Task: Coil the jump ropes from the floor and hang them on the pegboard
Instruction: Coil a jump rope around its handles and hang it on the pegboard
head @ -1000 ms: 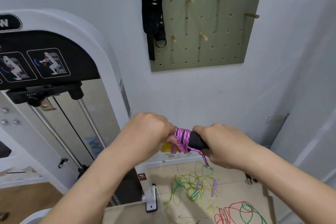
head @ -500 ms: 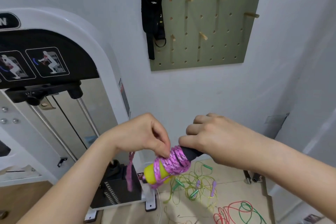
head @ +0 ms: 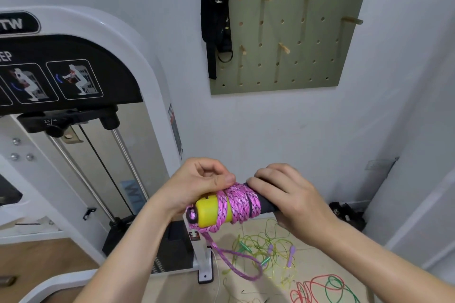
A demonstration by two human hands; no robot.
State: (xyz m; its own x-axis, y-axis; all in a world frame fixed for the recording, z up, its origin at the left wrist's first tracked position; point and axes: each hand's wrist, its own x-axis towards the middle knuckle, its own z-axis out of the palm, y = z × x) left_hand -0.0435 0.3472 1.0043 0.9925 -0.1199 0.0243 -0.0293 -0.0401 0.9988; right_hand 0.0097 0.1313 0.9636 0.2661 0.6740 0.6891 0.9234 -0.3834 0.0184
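Below the pegboard (head: pixel 307 56), my right hand (head: pixel 290 199) grips the handle (head: pixel 264 204), fingers curled round it. My left hand (head: pixel 197 184) pinches the pink rope (head: pixel 242 200) wound on that handle. More ropes (head: pixel 261 251) lie on the floor (head: pixel 327 263) farther below.

A white painted wall (head: pixel 270 125) spans 12 to 3 o'clock. At 9 o'clock stands a white cable weight machine (head: pixel 103 39) with a black exercise-diagram panel (head: pixel 61 76), 2 chrome guide rods (head: pixel 83 179) and a black weight stack (head: pixel 177 248). Beige floor tiles (head: pixel 312 265) lie at 6 o'clock, wood flooring (head: pixel 37 258) at 8 o'clock.
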